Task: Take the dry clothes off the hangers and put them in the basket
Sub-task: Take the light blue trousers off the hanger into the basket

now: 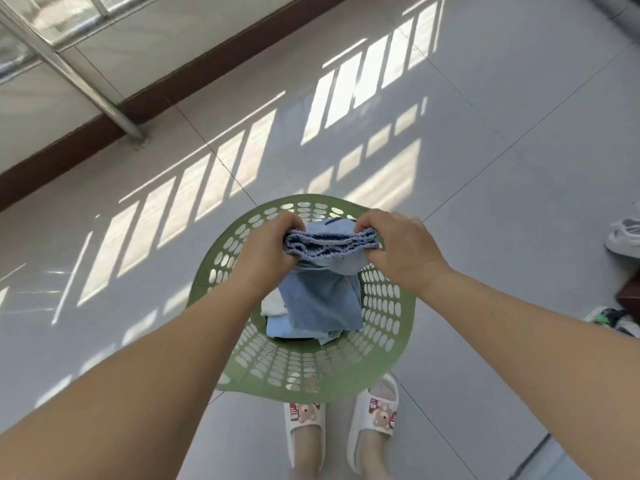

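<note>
A green perforated laundry basket [384,348] stands on the floor just in front of my feet. Above its opening I hold a folded light-blue garment [329,245] by its gathered edge. My left hand [266,251] grips the garment's left end and my right hand [398,247] grips its right end. The rest of the garment hangs down into the basket. Under it lie more clothes [277,315], pale blue and white, with something dark at the bottom. No hanger is in view.
A metal pole [69,69] slants down to the floor at the upper left beside a wall with a brown skirting. Shoes [623,237] lie at the right edge. My feet wear white slippers [304,427]. The floor is grey tile with sunlit stripes.
</note>
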`<action>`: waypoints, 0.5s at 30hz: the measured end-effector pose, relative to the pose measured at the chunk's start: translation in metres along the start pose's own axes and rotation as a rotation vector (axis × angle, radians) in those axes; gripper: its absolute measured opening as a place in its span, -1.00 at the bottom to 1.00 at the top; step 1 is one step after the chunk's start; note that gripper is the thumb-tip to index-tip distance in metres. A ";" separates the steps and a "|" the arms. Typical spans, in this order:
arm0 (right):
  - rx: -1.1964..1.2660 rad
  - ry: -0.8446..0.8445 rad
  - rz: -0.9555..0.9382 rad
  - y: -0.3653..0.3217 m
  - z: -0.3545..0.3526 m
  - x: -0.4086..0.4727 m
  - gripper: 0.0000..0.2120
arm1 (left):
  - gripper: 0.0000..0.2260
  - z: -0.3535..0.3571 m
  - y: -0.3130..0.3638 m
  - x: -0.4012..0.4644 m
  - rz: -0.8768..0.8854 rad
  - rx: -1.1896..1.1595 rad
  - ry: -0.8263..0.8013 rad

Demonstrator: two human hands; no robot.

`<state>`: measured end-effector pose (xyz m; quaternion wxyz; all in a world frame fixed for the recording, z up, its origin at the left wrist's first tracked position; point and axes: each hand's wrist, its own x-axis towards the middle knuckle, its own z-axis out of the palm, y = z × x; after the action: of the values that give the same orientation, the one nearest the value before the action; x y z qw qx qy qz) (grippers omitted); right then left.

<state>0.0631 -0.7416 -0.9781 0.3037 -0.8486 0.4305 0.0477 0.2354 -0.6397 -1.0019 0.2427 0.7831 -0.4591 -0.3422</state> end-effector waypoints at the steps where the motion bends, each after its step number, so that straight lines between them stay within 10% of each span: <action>1: -0.042 0.003 -0.032 0.008 0.016 0.003 -0.74 | -0.74 0.014 -0.013 0.003 0.005 0.017 -0.007; 15: -0.563 -0.406 -0.200 0.079 0.188 0.029 -0.62 | -0.77 0.183 -0.155 0.005 -0.048 0.440 -0.308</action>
<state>0.0553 -0.6930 -1.1781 0.1406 -0.9102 0.2463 0.3019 0.1840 -0.5852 -1.2297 -0.0141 0.7664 -0.5352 -0.3551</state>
